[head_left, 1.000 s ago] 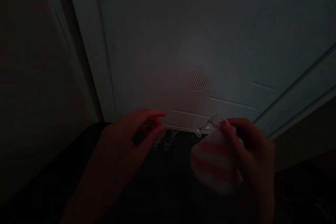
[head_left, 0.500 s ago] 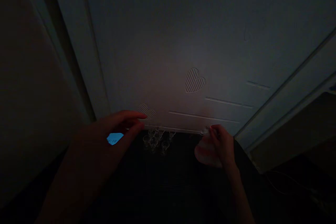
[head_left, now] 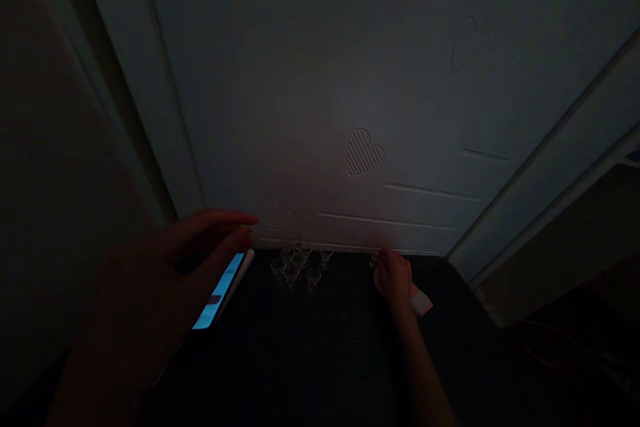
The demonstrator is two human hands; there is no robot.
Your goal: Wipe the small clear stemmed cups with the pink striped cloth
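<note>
Dim light makes details hard to see. My left hand [head_left: 185,260] hovers at the left with thumb and forefinger apart and nothing visible between them. Behind and below it a lit phone [head_left: 215,300] shows a blue screen, partly covered by the hand. Several small clear cups [head_left: 295,268] stand in a cluster on the dark tabletop, right of the left hand. My right hand [head_left: 395,279] pinches a small clear cup [head_left: 373,260] low over the table, near its back edge. A pink and white cloth-like piece [head_left: 421,301] shows from under that hand, partly hidden.
A pale panel [head_left: 280,93] with grooved hearts and lines rises behind the dark tabletop [head_left: 320,347]. Along the right a pale frame [head_left: 550,180] borders a dark space, where a thin cable [head_left: 537,353] runs low down.
My right hand has moved left and turned over the pink and white piece, covering more of it. My left hand has shifted slightly left, uncovering more of the phone.
</note>
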